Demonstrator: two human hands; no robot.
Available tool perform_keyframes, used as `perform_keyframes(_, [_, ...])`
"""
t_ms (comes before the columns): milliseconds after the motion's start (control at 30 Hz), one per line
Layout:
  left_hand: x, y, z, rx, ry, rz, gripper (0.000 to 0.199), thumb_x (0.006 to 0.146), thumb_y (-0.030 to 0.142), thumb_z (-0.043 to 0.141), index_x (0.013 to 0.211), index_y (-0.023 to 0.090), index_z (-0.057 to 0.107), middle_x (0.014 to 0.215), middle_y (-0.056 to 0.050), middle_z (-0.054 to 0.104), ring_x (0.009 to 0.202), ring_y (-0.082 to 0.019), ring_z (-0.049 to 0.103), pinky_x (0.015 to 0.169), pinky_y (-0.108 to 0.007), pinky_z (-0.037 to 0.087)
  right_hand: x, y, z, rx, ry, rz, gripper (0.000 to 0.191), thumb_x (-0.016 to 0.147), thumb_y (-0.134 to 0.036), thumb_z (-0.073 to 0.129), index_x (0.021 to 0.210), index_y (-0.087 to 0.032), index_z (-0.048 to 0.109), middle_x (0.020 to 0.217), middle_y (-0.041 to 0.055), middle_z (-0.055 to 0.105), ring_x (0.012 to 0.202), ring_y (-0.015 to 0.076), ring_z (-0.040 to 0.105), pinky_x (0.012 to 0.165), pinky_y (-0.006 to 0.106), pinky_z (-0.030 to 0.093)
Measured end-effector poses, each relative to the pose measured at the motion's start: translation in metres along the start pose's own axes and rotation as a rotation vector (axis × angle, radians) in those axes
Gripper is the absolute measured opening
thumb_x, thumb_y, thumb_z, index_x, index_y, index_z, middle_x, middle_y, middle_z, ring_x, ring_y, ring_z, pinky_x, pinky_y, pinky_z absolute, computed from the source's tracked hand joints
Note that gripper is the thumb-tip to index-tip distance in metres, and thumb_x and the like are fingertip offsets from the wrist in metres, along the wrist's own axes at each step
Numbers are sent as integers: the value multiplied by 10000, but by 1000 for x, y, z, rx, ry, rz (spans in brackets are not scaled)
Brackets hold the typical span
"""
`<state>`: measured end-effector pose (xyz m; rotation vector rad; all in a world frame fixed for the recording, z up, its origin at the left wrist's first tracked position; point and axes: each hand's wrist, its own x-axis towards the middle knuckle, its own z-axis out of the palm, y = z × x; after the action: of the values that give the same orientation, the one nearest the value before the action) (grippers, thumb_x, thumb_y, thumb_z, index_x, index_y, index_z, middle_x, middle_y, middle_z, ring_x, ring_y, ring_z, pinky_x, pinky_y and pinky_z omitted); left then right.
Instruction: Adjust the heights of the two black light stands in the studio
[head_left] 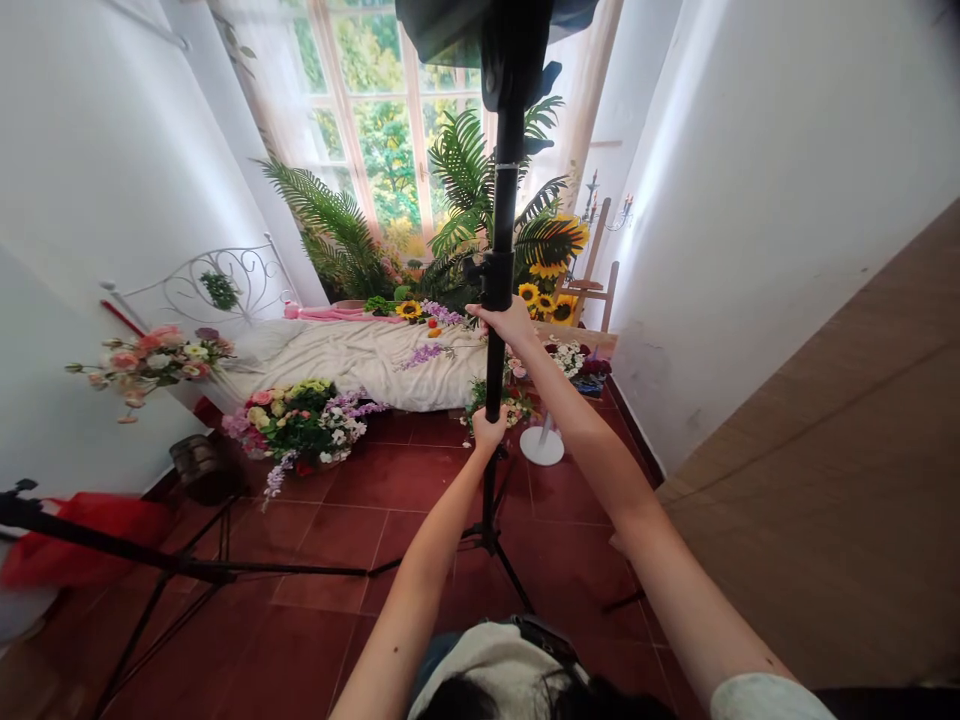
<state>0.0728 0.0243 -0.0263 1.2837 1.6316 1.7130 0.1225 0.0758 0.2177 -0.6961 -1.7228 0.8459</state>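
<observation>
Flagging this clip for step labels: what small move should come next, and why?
Perhaps slide the right hand up to the collar on the black pole: it sits just below, while the left hand grips lower and could steady the pole.

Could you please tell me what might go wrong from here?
The bulky fixture sits high on the stand, so it could tip if either the left hand or the right hand slips.
The right hand is right by the collar and might get pinched.
The second stand has a leg reaching close by, which could snag.
</observation>
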Motion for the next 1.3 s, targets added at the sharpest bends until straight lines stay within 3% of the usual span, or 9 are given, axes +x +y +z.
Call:
perform_keyframes(167, [2,-1,3,-5,20,-14,364,714,437,600,486,175,492,474,14,446,474,-102,435,475,-218,340,-46,22,-26,0,-100,-87,526,675,-518,720,1033,-174,545,864,19,638,796,141,608,691,253,511])
perform_keyframes(400, [5,-6,3,-41,-14,-54,310,694,370,594,486,174,475,477,18,462,478,-93,430,469,-207,342,-201,130,-15,-164,-151,345,410,790,-539,584,985,-193,483,781,20,627,654,139,592,617,267,490])
perform_keyframes(500, [5,-6,4,-2,-3,-58,293,695,349,577,482,181,466,465,20,448,462,-92,416,466,-211,330,-239,157,1,-195,-113,430,373,843,-571,484,933,-209,483,727,6,629,631,155,605,627,280,486])
perform_keyframes(600, [4,-6,4,11,11,-40,281,687,323,571,477,185,446,476,22,443,455,-87,409,472,-216,325,-251,162,11,-221,-126,472,392,903,-579,353,808,-228,499,647,-7,629,595,159,616,652,283,484])
perform_keyframes(767, [4,-7,4,10,-1,-42,297,686,322,576,468,189,424,467,24,431,437,-80,400,456,-214,306,-253,162,21,-176,-50,537,424,906,-562,372,693,-224,513,608,8,616,567,157,601,611,262,476])
perform_keyframes(933, [2,-2,2,5,-13,-52,310,682,351,606,476,187,443,462,20,448,439,-81,403,442,-210,294,-255,163,30,368,-38,921,420,940,-459,325,615,-213,424,558,16,555,489,119,536,509,227,454])
perform_keyframes(1067, [1,1,1,-12,-16,-75,321,675,357,627,478,186,440,460,20,449,441,-77,397,433,-206,282,-257,158,35,704,-98,974,352,947,-401,320,654,-219,388,584,2,535,524,110,528,526,211,459])
perform_keyframes(1200, [0,2,0,-23,-14,-54,323,673,343,629,470,184,435,468,21,447,440,-75,391,443,-212,288,-264,155,38,503,-54,1011,456,954,-516,230,690,-206,435,574,11,553,482,104,509,501,210,434])
perform_keyframes(1300, [0,3,-1,-38,-20,-44,296,678,334,625,483,178,467,478,14,474,448,-83,415,453,-215,301,-271,153,34,141,-53,858,540,925,-615,197,725,-204,484,566,15,579,478,117,527,499,219,426])
